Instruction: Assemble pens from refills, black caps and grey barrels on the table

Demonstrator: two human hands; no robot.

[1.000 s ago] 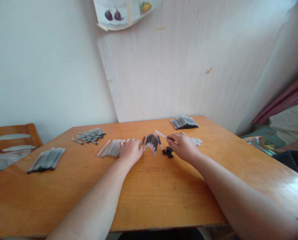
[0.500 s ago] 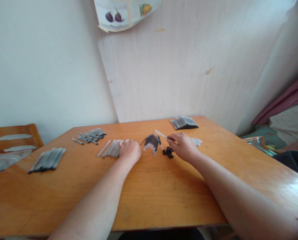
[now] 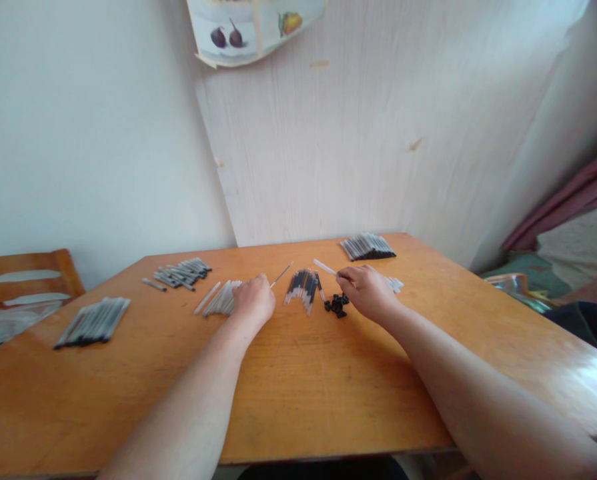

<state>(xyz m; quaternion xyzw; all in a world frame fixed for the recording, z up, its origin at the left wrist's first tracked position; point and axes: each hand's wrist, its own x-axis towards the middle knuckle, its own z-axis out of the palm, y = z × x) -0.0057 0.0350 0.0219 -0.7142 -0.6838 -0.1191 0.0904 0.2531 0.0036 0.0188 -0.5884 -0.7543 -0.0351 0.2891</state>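
My left hand (image 3: 255,299) is closed on a thin pen refill (image 3: 283,273), whose tip points up and away to the right. Under and beside that hand lies a row of whitish pen barrels (image 3: 219,298). My right hand (image 3: 367,291) pinches a clear white pen barrel (image 3: 324,267) that sticks out to the left. Between the hands is a fan of dark-inked refills (image 3: 302,287). A small heap of black pen caps (image 3: 337,305) lies just below my right fingers. More white pieces (image 3: 395,285) show partly behind my right hand.
Capped pens lie in a stack (image 3: 94,323) at the left, a looser pile (image 3: 182,273) at the back left and another stack (image 3: 368,247) at the back right of the wooden table (image 3: 298,393). A wooden chair (image 3: 28,277) stands at the left.
My left hand has drawn a refill up out from beside the fan and moved slightly left. My right hand keeps its barrel, almost in the same place.
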